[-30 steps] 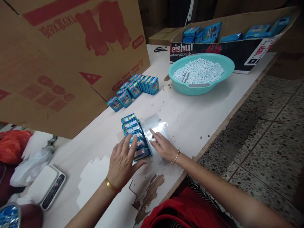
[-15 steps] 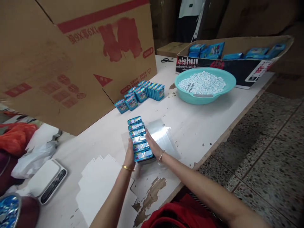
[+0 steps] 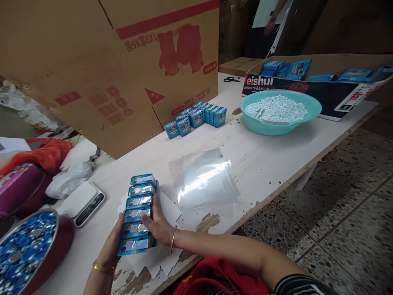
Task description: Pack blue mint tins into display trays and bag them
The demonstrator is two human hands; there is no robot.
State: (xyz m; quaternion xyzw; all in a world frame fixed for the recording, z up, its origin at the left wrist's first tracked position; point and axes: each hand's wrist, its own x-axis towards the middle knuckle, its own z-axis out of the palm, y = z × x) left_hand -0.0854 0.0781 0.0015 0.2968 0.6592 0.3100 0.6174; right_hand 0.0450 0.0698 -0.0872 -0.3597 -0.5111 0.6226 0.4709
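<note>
Between my two hands is a row of several small blue packs (image 3: 138,201), lined up one behind another with shiny printed tops. My left hand (image 3: 113,239) presses along the row's left side. Against its right side lies my right hand (image 3: 159,225), its thumb bent over the tops. Under the packs, white card sheets (image 3: 167,205) are spread on the table, partly covered by the packs and hands. A stack of clear plastic film (image 3: 204,180) lies to the right of the packs.
More blue packs (image 3: 196,118) stand by a large cardboard box (image 3: 138,82). A turquoise basin (image 3: 276,127) holds white tablets, near an open carton (image 3: 325,92). At left are a white scale (image 3: 82,200) and a dark red bowl (image 3: 63,241) of blue wrapped pieces. Scissors (image 3: 231,79) lie behind.
Both hands have carried the row of packs left and nearer to me, from over the clear film to above the white sheets. The view has swung left.
</note>
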